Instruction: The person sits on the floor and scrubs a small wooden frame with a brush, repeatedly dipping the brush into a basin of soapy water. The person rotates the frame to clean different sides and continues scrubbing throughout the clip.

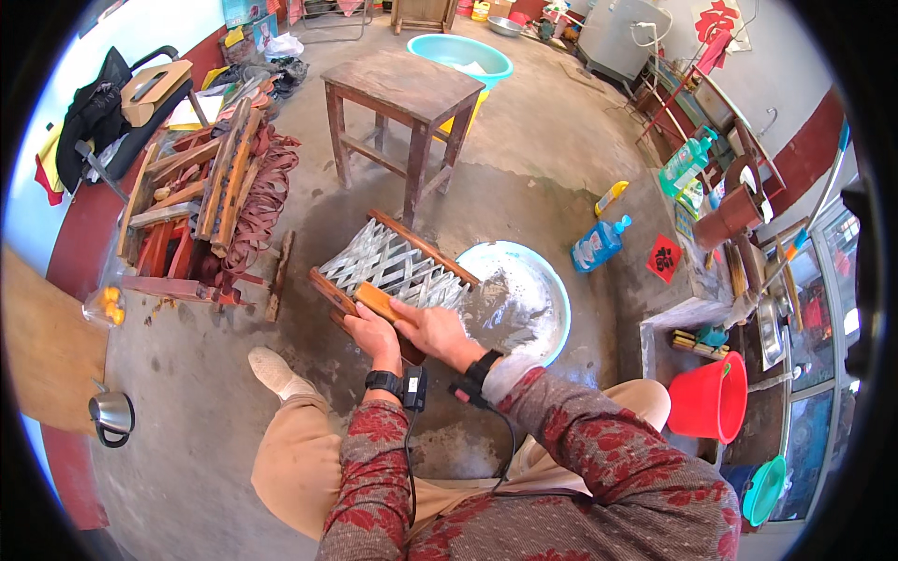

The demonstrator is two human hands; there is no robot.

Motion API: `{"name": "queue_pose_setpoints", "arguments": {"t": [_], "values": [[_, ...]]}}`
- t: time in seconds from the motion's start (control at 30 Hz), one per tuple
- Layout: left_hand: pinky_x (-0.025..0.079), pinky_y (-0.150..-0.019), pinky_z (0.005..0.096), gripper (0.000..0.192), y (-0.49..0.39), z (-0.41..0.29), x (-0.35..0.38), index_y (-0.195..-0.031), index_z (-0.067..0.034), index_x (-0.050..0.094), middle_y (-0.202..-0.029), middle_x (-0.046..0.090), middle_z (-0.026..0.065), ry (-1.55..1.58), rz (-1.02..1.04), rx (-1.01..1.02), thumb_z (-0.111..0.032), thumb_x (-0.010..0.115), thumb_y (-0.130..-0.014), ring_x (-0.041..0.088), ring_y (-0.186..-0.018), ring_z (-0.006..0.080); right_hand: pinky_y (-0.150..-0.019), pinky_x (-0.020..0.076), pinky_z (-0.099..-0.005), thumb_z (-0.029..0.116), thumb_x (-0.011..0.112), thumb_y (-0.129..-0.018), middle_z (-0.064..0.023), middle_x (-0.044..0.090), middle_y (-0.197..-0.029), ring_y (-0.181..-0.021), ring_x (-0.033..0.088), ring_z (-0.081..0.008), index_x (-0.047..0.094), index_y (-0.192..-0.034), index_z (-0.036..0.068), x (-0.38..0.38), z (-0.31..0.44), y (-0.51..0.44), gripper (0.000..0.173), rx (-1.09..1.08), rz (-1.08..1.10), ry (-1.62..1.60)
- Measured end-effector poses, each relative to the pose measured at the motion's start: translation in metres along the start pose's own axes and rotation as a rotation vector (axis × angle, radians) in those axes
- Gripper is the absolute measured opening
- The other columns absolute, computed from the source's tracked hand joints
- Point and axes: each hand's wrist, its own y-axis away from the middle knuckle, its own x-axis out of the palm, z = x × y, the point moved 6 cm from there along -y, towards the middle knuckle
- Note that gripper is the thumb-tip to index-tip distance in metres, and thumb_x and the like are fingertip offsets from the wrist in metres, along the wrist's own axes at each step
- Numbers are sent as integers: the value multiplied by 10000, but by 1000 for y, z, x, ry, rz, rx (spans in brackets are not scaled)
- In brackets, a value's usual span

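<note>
A folding stool (421, 247) with wooden rails and a seat of criss-crossed pale straps lies tilted in front of me. My left hand (373, 335) grips its near wooden rail (330, 289). In my right hand (436, 331) is a wooden-backed brush (377, 299), held over the near part of the straps. The brush's underside is hidden. Just right of the stool, a pale blue basin (563, 315) holds grey, sudsy water, and the stool's right end reaches its rim.
A wooden square stool (410, 84) stands ahead, before a turquoise basin (456, 48). Folded wooden stools with brown straps (259, 189) are piled on the left. To the right are a blue detergent bottle (596, 243), a yellow bottle (610, 198) and a red bucket (708, 397).
</note>
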Motion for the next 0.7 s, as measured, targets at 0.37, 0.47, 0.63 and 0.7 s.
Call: {"name": "queue_pose_setpoints", "arguments": {"t": [0.37, 0.47, 0.63, 0.7], "values": [[457, -870, 503, 474, -1, 2, 1, -1091, 68, 471, -1076, 609, 347, -12, 5, -5, -399, 417, -1026, 587, -1016, 485, -712, 550, -444, 453, 602, -910, -149, 707, -863, -783, 696, -337, 557, -1354, 361, -4, 4, -6, 455, -163, -49, -13], [458, -866, 509, 464, 1, 0, 0, -1090, 64, 480, -1050, 620, 337, -24, -2, 1, -392, 426, -1022, 594, -995, 484, -700, 548, -442, 482, 509, -954, -158, 705, -887, -786, 697, -327, 508, -1397, 358, -19, -26, -18, 460, 105, -48, 263], [450, -862, 515, 437, 1, -3, -1, -1101, 52, 483, -1060, 623, 331, -19, 5, -65, -375, 429, -1023, 590, -1002, 481, -741, 548, -428, 429, 618, -911, -135, 712, -967, -827, 697, -320, 581, -1341, 330, -54, -91, 3, 443, 201, -59, 93], [453, -847, 523, 442, 1, -5, -2, -1075, 62, 489, -1025, 632, 325, -29, -12, -45, -372, 426, -1025, 597, -965, 491, -773, 548, -418, 400, 655, -892, -143, 708, -1002, -866, 690, -329, 590, -1338, 306, -39, -64, 3, 460, 58, -197, -84]]}}
